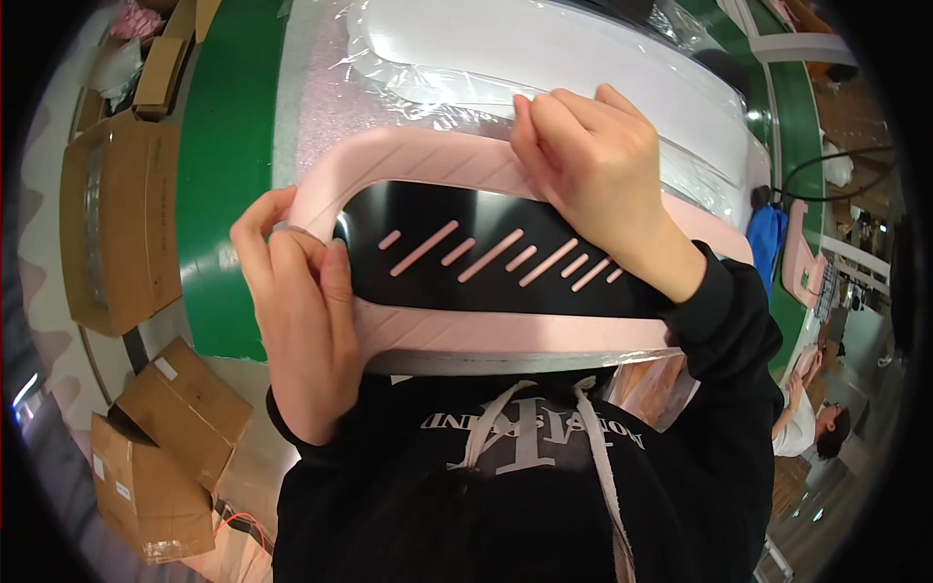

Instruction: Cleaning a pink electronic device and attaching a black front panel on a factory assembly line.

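A long pink plastic panel [428, 151] with rounded corners lies across in front of my body. Its sunken middle is a glossy black face [408, 209] with a row of slanted pink bars. My left hand [306, 301] closes around the panel's left end, thumb on the near side and fingers curled at the rim. Above the panel's far rim, my right hand [593, 160] is closed with fingers curled in; whatever it pinches, if anything, is hidden. My right wrist and dark sleeve cover part of the black face toward the right.
Beyond the panel lie white panels [544, 49] in clear plastic film [418, 89] on a green table [228, 146]. Cardboard boxes [126, 223] stand at the left. On the right are a blue item [768, 238], another pink part [802, 257] and a person [802, 418] farther off.
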`<state>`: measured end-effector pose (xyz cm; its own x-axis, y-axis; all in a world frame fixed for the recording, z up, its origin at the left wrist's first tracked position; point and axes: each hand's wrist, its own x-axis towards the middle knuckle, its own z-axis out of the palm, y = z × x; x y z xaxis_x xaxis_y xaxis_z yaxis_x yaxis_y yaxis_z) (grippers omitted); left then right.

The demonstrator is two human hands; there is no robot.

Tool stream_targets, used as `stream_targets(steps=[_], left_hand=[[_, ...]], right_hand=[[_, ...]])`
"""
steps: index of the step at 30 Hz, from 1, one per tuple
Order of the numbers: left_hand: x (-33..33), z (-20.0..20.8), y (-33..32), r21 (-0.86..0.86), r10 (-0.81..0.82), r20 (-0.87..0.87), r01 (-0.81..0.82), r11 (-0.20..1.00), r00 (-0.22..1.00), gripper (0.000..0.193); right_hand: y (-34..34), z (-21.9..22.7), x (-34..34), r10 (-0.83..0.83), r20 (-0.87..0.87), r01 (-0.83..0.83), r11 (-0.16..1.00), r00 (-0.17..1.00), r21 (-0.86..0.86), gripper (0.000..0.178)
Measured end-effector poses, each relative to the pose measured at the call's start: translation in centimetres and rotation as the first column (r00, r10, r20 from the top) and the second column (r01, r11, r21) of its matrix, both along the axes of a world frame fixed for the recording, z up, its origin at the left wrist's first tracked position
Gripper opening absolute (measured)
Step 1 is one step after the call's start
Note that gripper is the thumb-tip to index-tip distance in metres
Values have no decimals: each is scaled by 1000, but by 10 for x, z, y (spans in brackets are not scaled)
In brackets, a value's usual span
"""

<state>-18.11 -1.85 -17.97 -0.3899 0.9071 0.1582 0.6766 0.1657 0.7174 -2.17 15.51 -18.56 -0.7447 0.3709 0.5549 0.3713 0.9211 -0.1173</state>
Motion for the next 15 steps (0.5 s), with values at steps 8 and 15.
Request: stream_targets(steps=[8,15], left_hand=[[-6,1,-2,-42,13,-13,-14,999,1000,8],[-9,5,-2,-48,10,14,-9,999,1000,6]], right_hand=[[3,-3,-32,104,45,-100,991,994,-88,27],[5,-10,-100,413,111,-415,910,904,0,23]])
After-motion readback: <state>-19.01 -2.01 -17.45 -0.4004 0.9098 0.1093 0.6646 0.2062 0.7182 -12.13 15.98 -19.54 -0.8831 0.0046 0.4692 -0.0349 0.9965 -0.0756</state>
